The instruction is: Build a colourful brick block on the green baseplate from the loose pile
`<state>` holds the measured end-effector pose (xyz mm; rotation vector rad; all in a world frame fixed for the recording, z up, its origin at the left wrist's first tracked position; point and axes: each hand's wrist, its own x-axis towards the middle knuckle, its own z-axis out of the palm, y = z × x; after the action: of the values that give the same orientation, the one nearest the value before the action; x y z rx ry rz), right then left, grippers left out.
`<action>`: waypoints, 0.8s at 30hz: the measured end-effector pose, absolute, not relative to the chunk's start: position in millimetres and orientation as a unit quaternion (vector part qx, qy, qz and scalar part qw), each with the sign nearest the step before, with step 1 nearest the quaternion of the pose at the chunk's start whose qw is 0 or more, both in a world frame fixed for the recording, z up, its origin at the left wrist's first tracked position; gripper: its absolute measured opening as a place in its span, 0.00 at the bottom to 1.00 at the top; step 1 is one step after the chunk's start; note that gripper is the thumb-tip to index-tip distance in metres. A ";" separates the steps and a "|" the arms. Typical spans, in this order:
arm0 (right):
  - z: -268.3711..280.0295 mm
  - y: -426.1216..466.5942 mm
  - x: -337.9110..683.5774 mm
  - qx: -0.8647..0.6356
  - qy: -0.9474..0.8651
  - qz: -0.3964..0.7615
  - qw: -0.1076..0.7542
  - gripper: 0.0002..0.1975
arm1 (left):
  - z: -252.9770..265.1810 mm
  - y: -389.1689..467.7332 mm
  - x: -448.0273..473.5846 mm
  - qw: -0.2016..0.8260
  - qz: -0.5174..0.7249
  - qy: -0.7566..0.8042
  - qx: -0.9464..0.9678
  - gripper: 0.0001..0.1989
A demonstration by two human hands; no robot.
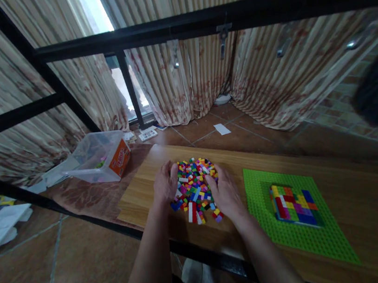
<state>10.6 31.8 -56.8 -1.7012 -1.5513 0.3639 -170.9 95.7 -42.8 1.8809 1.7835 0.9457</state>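
Note:
A heap of small toy bricks [193,187] in many colours lies on the wooden board between my two hands. My left hand [165,182] rests along the heap's left side, thumb apart from the fingers, with nothing seen in its grasp. On the right side my right hand [224,190] touches the heap, its thumb over some bricks and its fingers stretched out. To the right, a green baseplate [260,197] carries a multicoloured block of joined bricks [294,205]. A longer white and red piece [192,211] lies at the heap's near edge.
A clear plastic box [89,162] with an orange label and a few pieces inside stands on the left, beyond the wooden board [139,190]. Black metal bars [173,31] cross in front of the curtains [197,74]. White packaging [2,228] lies on the tiled floor.

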 end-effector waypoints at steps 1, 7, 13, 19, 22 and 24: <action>-55.7 30.0 7.0 -0.665 -0.607 0.158 0.405 0.32 | -43.3 95.5 -167.5 0.199 0.338 0.626 0.673 0.27; -53.1 23.1 -3.8 -0.641 -0.568 0.241 0.457 0.31 | -42.9 95.9 -153.4 0.222 0.359 0.612 0.669 0.29; -43.9 16.9 0.7 -0.631 -0.587 0.208 0.463 0.28 | -38.3 95.4 -153.6 0.249 0.406 0.604 0.639 0.27; -37.1 -17.2 -32.4 -0.561 -0.731 0.083 0.380 0.34 | -35.2 95.3 -162.7 0.273 0.437 0.596 0.616 0.26; -41.8 -30.4 -51.0 -0.548 -0.773 0.081 0.310 0.37 | -34.3 94.8 -164.1 0.272 0.438 0.602 0.609 0.25; -45.0 -32.6 -53.8 -0.559 -0.774 0.078 0.286 0.38 | -33.2 94.2 -163.7 0.273 0.430 0.606 0.611 0.25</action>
<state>-53.8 -32.6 -45.0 -1.4955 -2.0688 0.2096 -163.7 94.2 -33.2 1.6448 1.6311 1.1574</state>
